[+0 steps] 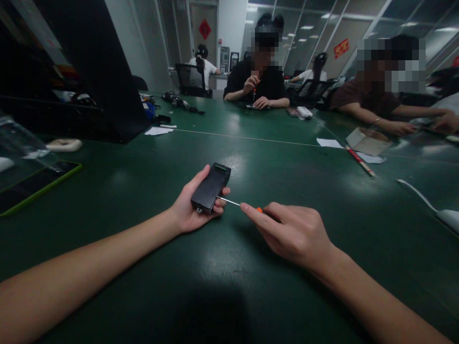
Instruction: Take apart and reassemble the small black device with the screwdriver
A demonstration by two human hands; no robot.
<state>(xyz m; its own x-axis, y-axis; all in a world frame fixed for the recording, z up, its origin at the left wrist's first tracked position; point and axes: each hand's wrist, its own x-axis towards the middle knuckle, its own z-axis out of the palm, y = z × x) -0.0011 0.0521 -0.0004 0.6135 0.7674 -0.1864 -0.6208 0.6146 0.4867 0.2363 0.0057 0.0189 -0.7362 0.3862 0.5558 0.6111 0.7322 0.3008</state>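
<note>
My left hand (190, 208) is wrapped round a small black plastic box (211, 188), tilted up above the table. A green strip shows in a slot at its far end, and a small metal piece juts from its near end. In my right hand (294, 231) is a screwdriver (229, 201) with a thin metal shaft. Only a bit of its orange handle shows between the fingers; the rest is hidden. My index finger lies along the shaft. The screwdriver's tip meets the right side of the black box, near its lower end.
The green table (229, 267) stretches ahead. On the left are a green-edged tablet-like panel (39, 186) and a black screen-like slab (89, 71). A small open box (368, 141) and a red-striped stick (360, 161) lie right. Two people sit across, working with their hands.
</note>
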